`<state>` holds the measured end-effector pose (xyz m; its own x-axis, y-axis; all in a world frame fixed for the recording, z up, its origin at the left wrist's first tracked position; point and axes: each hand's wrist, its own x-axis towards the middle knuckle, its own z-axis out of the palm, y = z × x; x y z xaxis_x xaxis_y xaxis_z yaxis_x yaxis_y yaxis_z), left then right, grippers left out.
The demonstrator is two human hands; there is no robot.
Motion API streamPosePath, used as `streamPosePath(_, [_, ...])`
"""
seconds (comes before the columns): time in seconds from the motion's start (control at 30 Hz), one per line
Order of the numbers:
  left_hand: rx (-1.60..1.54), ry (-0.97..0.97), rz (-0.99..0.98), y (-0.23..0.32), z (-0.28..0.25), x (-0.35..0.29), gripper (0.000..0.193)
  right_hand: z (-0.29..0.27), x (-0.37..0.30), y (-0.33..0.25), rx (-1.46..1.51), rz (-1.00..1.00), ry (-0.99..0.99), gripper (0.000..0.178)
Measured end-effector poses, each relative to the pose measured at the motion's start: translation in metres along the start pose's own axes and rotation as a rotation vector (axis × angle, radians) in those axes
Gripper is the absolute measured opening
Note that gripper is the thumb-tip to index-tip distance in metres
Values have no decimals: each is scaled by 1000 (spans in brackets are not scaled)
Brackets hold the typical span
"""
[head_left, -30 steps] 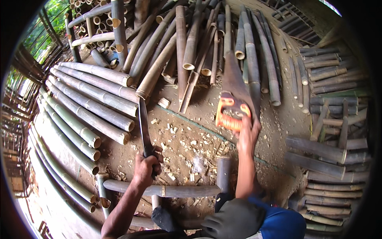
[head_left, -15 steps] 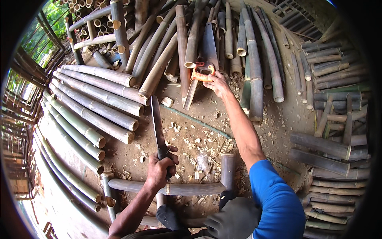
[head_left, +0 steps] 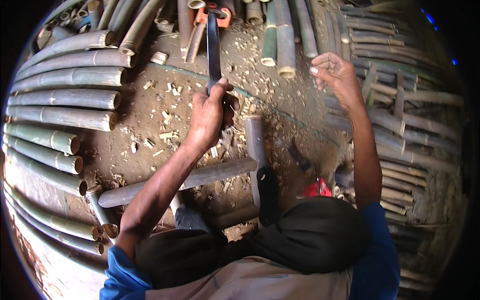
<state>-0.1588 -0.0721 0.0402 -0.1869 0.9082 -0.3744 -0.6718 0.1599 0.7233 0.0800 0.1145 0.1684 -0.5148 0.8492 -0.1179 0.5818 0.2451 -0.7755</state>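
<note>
Head view: left hand (head_left: 207, 117) clamped on a machete (head_left: 214, 47), right hand (head_left: 336, 75) bare.

Left grip is closed tight round the machete's handle, the long dark blade pointing away from the person toward an orange saw handle (head_left: 220, 17) lying among the far poles. Right grip holds nothing: fingers loosely curled, hand raised well apart from the blade, over the poles at the right. Below the left hand, a short bamboo piece (head_left: 254, 142) lies on the dirt floor (head_left: 150, 105), meeting a longer pole (head_left: 185, 181) that lies crosswise near the person's knees. Chips litter the dirt round them. Stacked bamboo poles (head_left: 65, 100) line the left side, cut ends facing inward.
</note>
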Motion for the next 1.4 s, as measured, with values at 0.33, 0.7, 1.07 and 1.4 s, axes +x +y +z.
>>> streamPosePath(0.33, [609,-123,51,10,-64,-30,38,89,-283,209,-751,571,-458,36])
streamPosePath(0.7, [1370,-423,-128,-22,-55,-5,58,145,-418,279,-587,780,-170,41])
streamPosePath(1.07, [1216,-133,-52,-69,-17,28,57,148,-447,280,-528,762,-76,48])
streamPosePath(1.4, [982,-95,-138,-106,-4,20,58,143,-493,279,-413,724,-5,54])
